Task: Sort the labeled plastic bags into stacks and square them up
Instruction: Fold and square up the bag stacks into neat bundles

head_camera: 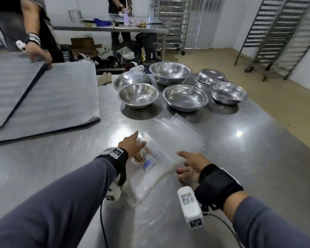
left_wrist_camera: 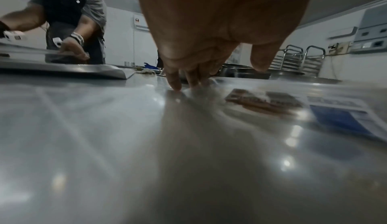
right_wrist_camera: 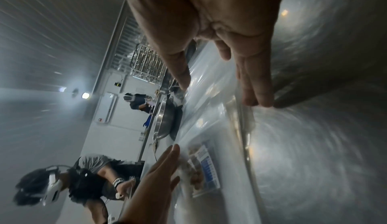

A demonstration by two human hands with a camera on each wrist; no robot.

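Note:
A stack of clear plastic bags (head_camera: 157, 169) with a brown and blue label (head_camera: 147, 161) lies on the steel table (head_camera: 249, 158) in front of me. A second spread of clear bags (head_camera: 179, 133) lies just beyond it. My left hand (head_camera: 132, 146) rests on the stack's left edge with straight fingers pressing down; the left wrist view shows the fingertips (left_wrist_camera: 176, 85) on the plastic beside the label (left_wrist_camera: 339, 116). My right hand (head_camera: 191, 167) stands edge-on against the stack's right side, fingers (right_wrist_camera: 257, 95) straight, thumb out.
Several steel bowls (head_camera: 185, 97) stand at the far side of the table. Grey sheets (head_camera: 43, 99) cover the left part, where another person's hand (head_camera: 41, 54) holds them. Tray racks (head_camera: 279, 36) stand on the floor at the right.

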